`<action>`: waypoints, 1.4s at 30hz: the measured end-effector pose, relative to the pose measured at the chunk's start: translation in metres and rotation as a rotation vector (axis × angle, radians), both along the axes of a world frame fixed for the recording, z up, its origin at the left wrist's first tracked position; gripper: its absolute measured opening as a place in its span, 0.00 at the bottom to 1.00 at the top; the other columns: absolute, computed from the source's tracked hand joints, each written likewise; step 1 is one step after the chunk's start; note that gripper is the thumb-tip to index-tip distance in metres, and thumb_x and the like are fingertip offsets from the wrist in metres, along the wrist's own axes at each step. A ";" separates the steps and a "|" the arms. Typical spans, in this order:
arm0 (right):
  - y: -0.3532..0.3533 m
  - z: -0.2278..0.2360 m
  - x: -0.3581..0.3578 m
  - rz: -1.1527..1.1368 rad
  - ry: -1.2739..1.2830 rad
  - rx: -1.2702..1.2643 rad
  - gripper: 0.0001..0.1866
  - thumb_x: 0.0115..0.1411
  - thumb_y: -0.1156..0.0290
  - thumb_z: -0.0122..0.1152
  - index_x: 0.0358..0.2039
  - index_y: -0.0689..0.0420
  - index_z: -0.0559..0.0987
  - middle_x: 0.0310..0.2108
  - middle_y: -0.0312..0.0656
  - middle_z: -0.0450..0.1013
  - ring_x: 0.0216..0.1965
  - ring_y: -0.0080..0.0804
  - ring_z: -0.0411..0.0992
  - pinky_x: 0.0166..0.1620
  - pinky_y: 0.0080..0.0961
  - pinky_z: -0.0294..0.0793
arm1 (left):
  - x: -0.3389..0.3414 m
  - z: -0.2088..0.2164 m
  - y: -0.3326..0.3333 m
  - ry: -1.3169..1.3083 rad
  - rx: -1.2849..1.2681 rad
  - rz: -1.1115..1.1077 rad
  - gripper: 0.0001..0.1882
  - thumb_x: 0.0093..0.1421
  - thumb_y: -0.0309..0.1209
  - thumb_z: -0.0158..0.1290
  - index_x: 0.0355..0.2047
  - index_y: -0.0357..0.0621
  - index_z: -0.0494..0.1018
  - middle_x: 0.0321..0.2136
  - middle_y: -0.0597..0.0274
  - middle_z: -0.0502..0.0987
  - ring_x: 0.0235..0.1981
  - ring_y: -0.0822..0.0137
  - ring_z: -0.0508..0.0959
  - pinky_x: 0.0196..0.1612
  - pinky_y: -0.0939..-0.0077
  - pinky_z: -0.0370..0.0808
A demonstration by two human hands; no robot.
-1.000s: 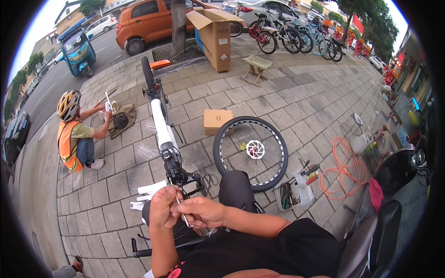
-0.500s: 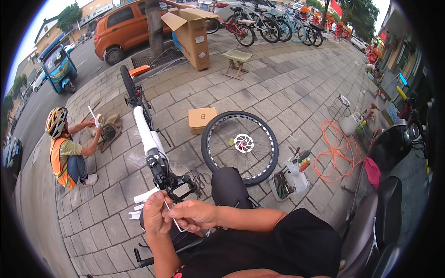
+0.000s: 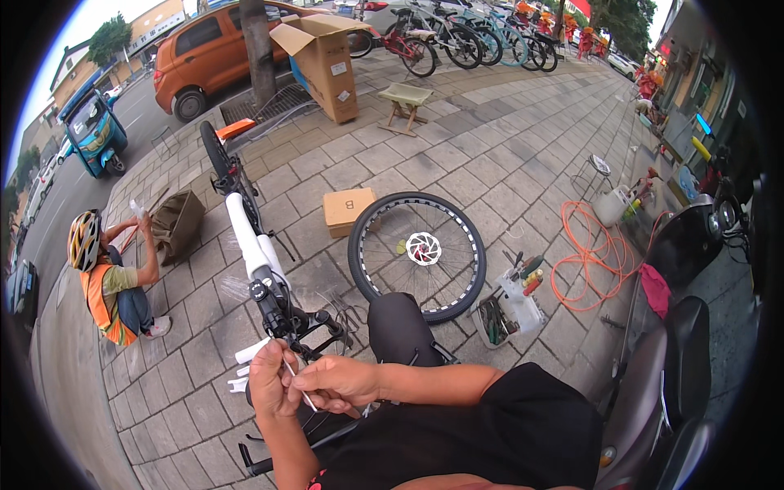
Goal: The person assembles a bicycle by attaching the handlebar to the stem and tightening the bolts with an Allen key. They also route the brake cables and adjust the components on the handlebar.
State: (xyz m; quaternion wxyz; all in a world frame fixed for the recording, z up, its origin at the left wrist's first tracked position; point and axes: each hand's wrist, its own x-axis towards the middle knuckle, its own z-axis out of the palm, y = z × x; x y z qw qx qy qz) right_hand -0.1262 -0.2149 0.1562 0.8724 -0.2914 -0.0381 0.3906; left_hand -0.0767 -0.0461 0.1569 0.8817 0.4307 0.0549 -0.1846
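Observation:
In front of my body, my two hands meet just below the handlebar stem (image 3: 273, 306) of a bicycle with a white frame (image 3: 247, 233). My right hand (image 3: 336, 379) is closed, pinching a thin, silvery hex key (image 3: 309, 399) between thumb and fingers. The key slants up towards my left hand (image 3: 273, 382), which is closed as well, its fingertips around the upper end. Whatever sits between those left fingertips is hidden. A loose wheel (image 3: 423, 251) with a disc rotor lies flat on the paving, ahead and to the right.
A white tool tray (image 3: 519, 306) stands right of the wheel, near a coiled orange hose (image 3: 584, 261). A small carton (image 3: 346, 211) touches the tyre. At left a helmeted person (image 3: 113, 278) squats beside a dark bag (image 3: 177, 227). A folding stool (image 3: 404, 104) stands farther off.
Both hands stay together on the hex key, whose lower bend no longer shows clearly. The view has shifted slightly. At left, the person's bag now stands taller.

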 end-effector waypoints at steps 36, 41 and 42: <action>-0.006 0.009 -0.002 -0.082 -0.182 -0.411 0.15 0.68 0.63 0.66 0.27 0.56 0.75 0.18 0.31 0.69 0.15 0.13 0.61 0.18 0.15 0.56 | -0.001 0.025 -0.030 0.105 0.321 0.177 0.23 0.69 0.48 0.57 0.35 0.35 0.80 0.20 0.63 0.79 0.12 0.78 0.68 0.15 0.83 0.62; -0.011 0.024 -0.008 0.021 -0.269 -0.492 0.17 0.67 0.63 0.69 0.24 0.54 0.74 0.17 0.27 0.69 0.16 0.11 0.62 0.20 0.14 0.57 | -0.009 0.019 -0.029 -0.020 0.363 0.135 0.21 0.71 0.42 0.53 0.33 0.34 0.80 0.20 0.59 0.79 0.12 0.76 0.69 0.15 0.80 0.63; -0.014 0.023 -0.009 0.048 -0.300 -0.506 0.16 0.66 0.63 0.69 0.24 0.54 0.74 0.18 0.26 0.69 0.17 0.11 0.62 0.20 0.14 0.57 | -0.013 0.019 -0.029 -0.029 0.359 0.137 0.20 0.71 0.40 0.50 0.33 0.33 0.80 0.19 0.58 0.78 0.13 0.76 0.69 0.16 0.79 0.64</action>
